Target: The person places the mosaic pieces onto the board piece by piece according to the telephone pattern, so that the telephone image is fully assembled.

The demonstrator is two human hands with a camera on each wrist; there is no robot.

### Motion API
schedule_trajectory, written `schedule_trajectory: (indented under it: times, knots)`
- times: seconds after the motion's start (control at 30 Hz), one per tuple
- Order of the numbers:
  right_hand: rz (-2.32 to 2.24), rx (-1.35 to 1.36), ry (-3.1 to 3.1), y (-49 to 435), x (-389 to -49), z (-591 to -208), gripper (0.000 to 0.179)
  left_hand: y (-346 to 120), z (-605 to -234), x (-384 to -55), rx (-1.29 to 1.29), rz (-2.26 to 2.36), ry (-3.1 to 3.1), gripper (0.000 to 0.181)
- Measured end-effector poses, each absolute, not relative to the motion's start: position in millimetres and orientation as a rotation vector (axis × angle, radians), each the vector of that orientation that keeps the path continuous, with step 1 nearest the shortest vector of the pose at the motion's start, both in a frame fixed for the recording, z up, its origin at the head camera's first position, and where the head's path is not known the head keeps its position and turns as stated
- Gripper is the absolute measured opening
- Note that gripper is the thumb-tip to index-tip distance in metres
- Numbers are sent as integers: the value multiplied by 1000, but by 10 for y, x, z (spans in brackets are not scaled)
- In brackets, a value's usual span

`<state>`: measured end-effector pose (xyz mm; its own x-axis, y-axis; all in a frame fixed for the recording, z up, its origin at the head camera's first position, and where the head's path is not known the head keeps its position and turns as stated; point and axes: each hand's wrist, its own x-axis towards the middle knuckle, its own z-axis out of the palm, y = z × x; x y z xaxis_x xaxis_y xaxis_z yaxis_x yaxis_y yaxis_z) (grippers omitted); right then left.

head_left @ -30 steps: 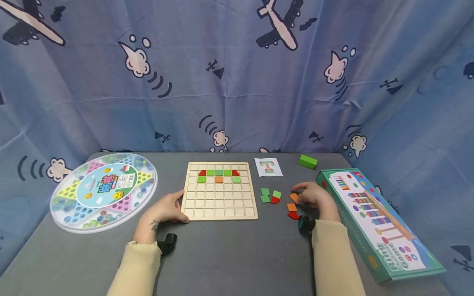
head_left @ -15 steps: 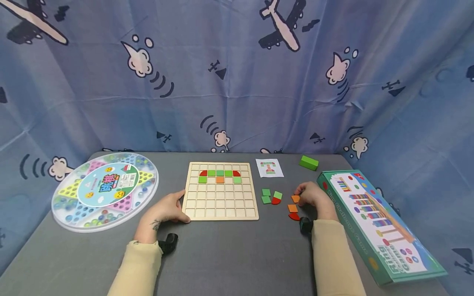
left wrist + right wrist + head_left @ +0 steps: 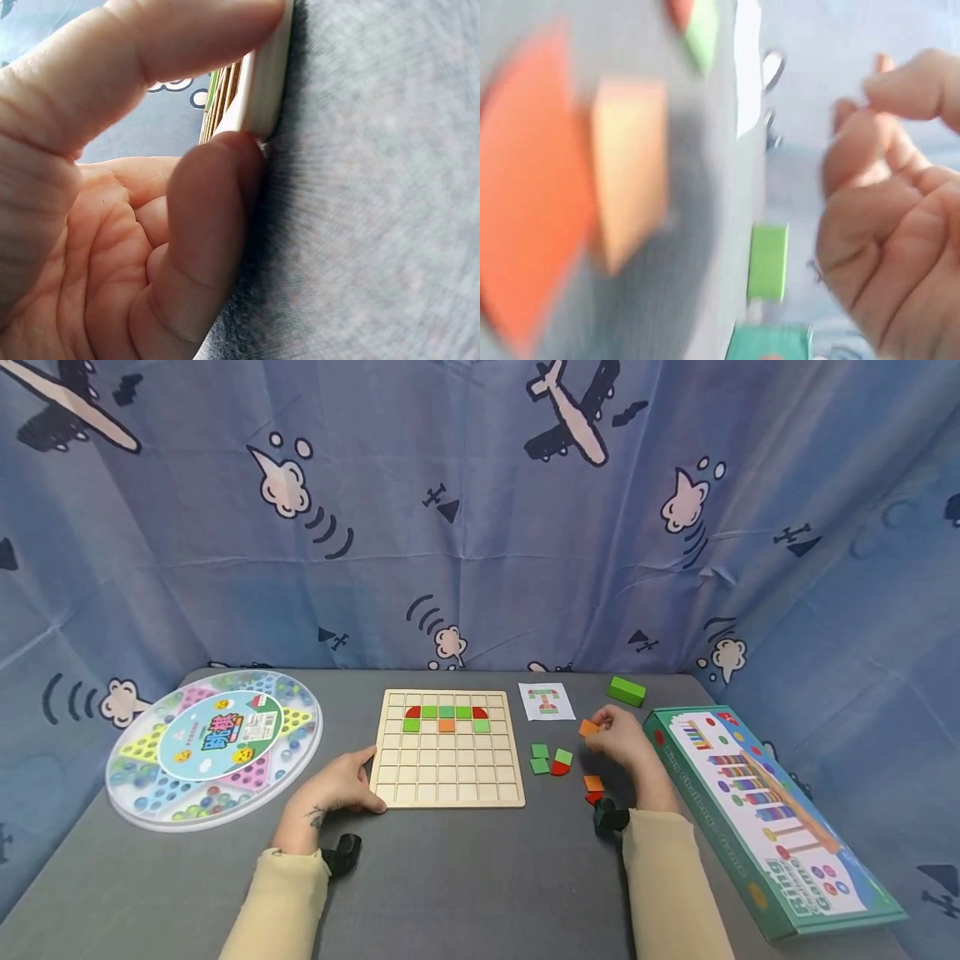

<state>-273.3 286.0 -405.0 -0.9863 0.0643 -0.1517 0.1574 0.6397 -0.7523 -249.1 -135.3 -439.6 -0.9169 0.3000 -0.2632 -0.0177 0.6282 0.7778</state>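
Note:
At the front left corner of a wooden grid board [image 3: 457, 774], my left hand [image 3: 333, 789] holds the edge with thumb and finger; the left wrist view shows the board's corner [image 3: 266, 90] between them. Red, green and orange tiles [image 3: 447, 712] fill cells in two of its upper rows. My right hand [image 3: 626, 743] pinches an orange square tile [image 3: 588, 727] above the table, right of the board. Below that hand lie another orange tile [image 3: 593, 783] and a red curved piece [image 3: 593, 797], both large and blurred in the right wrist view.
Green tiles [image 3: 540, 766] and a red piece [image 3: 560, 768] lie between board and right hand. Behind them is a pattern card [image 3: 546, 702], with a green block [image 3: 626, 691] farther right. A round marble game board [image 3: 213, 747] stands left, a long game box [image 3: 772, 818] right.
My right hand has picked up the farther orange tile and moved it away from me, up toward the pattern card. The left hand stays at the board's corner.

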Motion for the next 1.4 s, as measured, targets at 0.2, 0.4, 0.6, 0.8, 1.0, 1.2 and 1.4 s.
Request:
schedule_trajectory:
  times: [0.2,0.4,0.6,0.8,1.0,1.2,1.4]
  knots:
    - [-1909,127,2486,2409,-2799,-4012,31,-1356,-4397,-2497,215,1202,2468,106]
    - [-2147,198,2286,1927,-2883,-4012,34,-1361,-4399,-2497,220,1203,2462,106]
    - [-2060,157,2263,1508,-2951,-4028,35,-1362,-4396,-2494,211,1196,2470,106]
    - [-1745,147,2401,1217,-3025,-4060,34,-1360,-4398,-2497,217,1194,2474,106]
    - [-1473,121,2510,1058,-3075,-4099,34,-1358,-4392,-2504,209,1186,2474,105]
    - [-1329,141,2588,969,-3086,-4140,29,-1352,-4391,-2501,197,1173,2474,105]
    - [-1205,139,2659,932,-3083,-4156,23,-1353,-4387,-2498,214,1165,2487,105]
